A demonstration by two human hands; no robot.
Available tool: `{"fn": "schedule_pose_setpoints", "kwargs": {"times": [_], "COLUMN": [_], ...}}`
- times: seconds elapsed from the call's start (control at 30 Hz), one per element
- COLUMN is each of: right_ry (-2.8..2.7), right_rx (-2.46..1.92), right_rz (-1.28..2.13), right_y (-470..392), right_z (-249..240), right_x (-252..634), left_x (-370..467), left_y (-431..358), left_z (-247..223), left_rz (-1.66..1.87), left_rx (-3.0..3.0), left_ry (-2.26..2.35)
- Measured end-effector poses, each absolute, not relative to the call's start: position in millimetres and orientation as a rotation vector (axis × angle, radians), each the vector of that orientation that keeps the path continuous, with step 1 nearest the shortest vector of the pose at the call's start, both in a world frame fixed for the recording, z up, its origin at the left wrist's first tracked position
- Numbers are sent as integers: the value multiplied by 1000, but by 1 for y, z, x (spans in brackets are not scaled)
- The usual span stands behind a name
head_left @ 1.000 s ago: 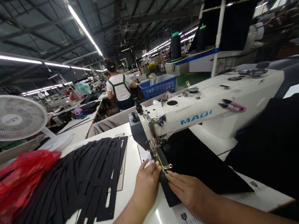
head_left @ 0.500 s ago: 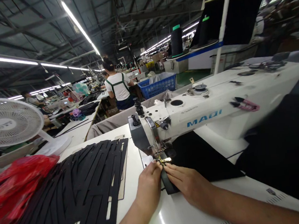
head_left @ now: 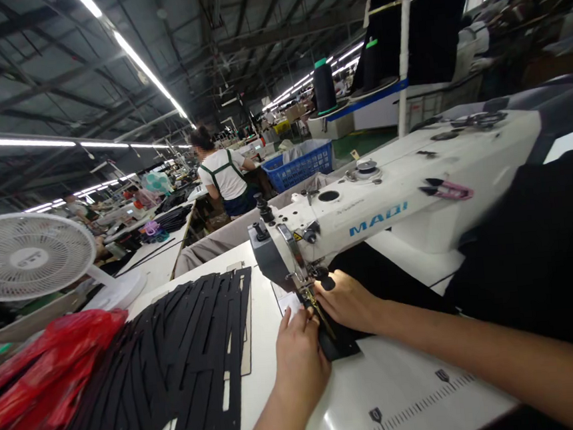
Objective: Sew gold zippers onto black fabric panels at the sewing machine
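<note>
Black fabric (head_left: 345, 340) lies flat on the white surface (head_left: 407, 392) under the head of the sewing machine (head_left: 367, 218), and I have both hands on it right at the needle (head_left: 309, 292). My left hand (head_left: 299, 354) lies flat with its fingers stretched out, pressing the near left edge of the piece down; it grips nothing. My right hand (head_left: 347, 300) rests on the fabric just right of the presser foot, fingers curled toward the foot, and I cannot tell whether it pinches the cloth or only steers it. What worries me most is how close the fingertips of both hands are to the needle: if the feed pulls the fabric on and a hand rides with it, a finger could go under the foot. I also judge that uneven pressure between the two hands could swing the narrow piece and run the seam off its edge. The loose bulk of black cloth at the right (head_left: 535, 253) hangs near the machine arm and could drag on the work. At the left, the stack of black cut strips (head_left: 179, 358) sits near my left forearm, and a careless sweep could push it toward the red bag (head_left: 34, 377).
</note>
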State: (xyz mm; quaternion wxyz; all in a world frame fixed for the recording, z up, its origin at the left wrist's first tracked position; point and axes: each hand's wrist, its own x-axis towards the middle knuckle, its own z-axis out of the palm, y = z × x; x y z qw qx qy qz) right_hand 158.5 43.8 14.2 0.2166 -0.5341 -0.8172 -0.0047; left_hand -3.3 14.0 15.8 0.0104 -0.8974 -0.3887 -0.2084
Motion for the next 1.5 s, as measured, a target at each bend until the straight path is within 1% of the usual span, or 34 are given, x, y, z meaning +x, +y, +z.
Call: {"fn": "schedule_pose_setpoints", "kwargs": {"times": [0.17,0.37,0.47,0.53,0.63,0.7,0.93,1.1,1.17,1.23,1.27,1.33,1.37,1.4,1.43,1.5], "right_ry": [-2101,-1977,-1955,-2035,-2215,-2220,-2281,-2322,-2239,-2038,-1930,-1791,-1771,-1773,-1798,-1882], "right_rx": [-1648,-1794,-1799,-1658,-1176,-1007,-1091,-1096,-1224,-1615,-1871,-2268,-2370,-2409,-2395,-2302], "right_rz": [65,149,136,107,62,44,93,78,-51,-201,-203,-25,96,182,187,-43], "right_y": [44,77,68,43,2,-13,4,1,0,2,5,12,14,16,16,15], "right_z": [7,10,14,11,1,-6,-2,8,13,18,20,24,25,26,27,28], "right_x": [157,148,152,156,163,165,159,171,193,221,235,255,260,262,261,257], "left_x": [-4,-4,-3,-3,-3,-4,-5,-2,-1,-1,-1,-2,-3,-4,-5,-8], "left_y": [16,16,14,12,12,13,29,32,28,23,20,16,14,13,12,11], "left_z": [13,14,14,11,6,4,5,7,10,13,14,16,16,17,16,16], "left_rz": [-632,-593,-628,-665,-719,-727,-725,-704,-679,-646,-631,-615,-624,-651,-693,-781], "left_rx": [-2811,-2811,-2786,-2773,-2759,-2765,-2796,-2756,-2669,-2574,-2538,-2501,-2496,-2503,-2526,-2627], "left_ry": [-1176,-1128,-1156,-1151,-1107,-1077,-1072,-1298,-1425,-1548,-1599,-1668,-1684,-1679,-1644,-1483]}}
